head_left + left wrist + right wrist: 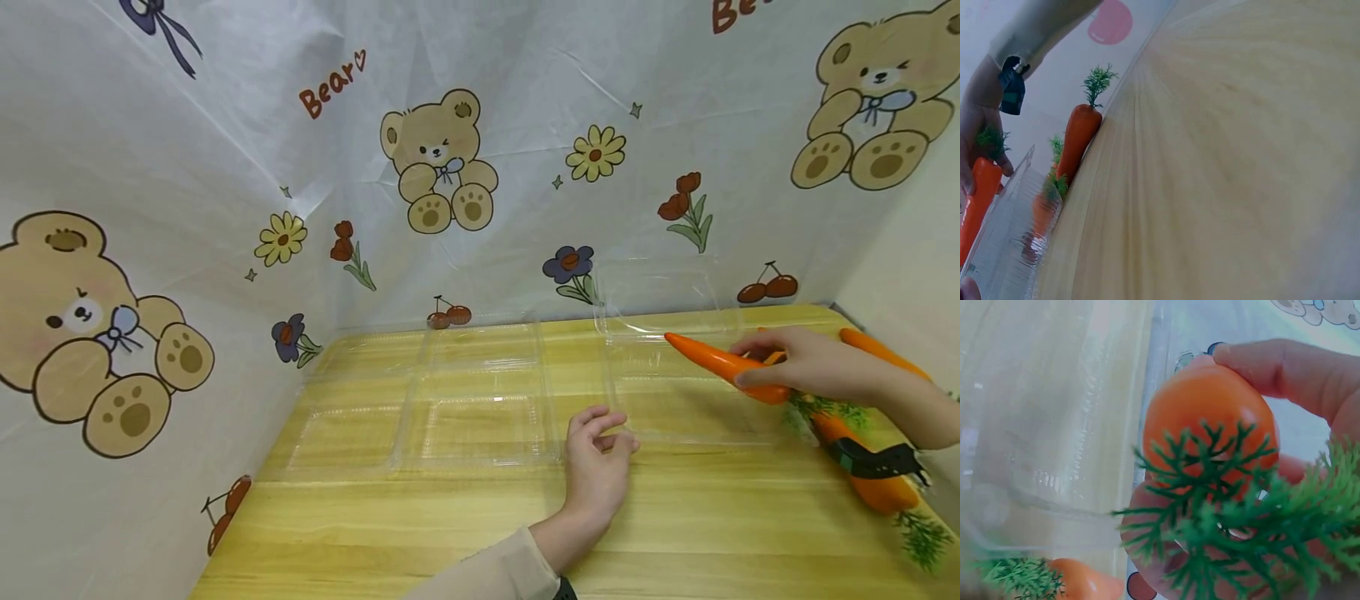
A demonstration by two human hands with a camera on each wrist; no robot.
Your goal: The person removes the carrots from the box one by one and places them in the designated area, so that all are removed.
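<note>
My right hand (806,362) grips an orange toy carrot (712,360) near its leafy end, thumb on one side and fingers on the other. Its tip points left, over a clear plastic box (622,417) with a raised hinged lid. Up close, the right wrist view shows the carrot's rounded top (1210,406) and green fronds (1222,500) between thumb and fingers. At the box's near left corner, my left hand (597,467) holds the edge with bent fingers. Only a fingertip (969,290) of it shows in the left wrist view, against the rim.
Two more clear plastic boxes (483,461) (345,467) stand side by side to the left. Several toy carrots lie on the right, one carrot (877,483) partly behind the wrist strap (873,460). Bear-print sheeting (510,275) rises behind the wooden table (450,533).
</note>
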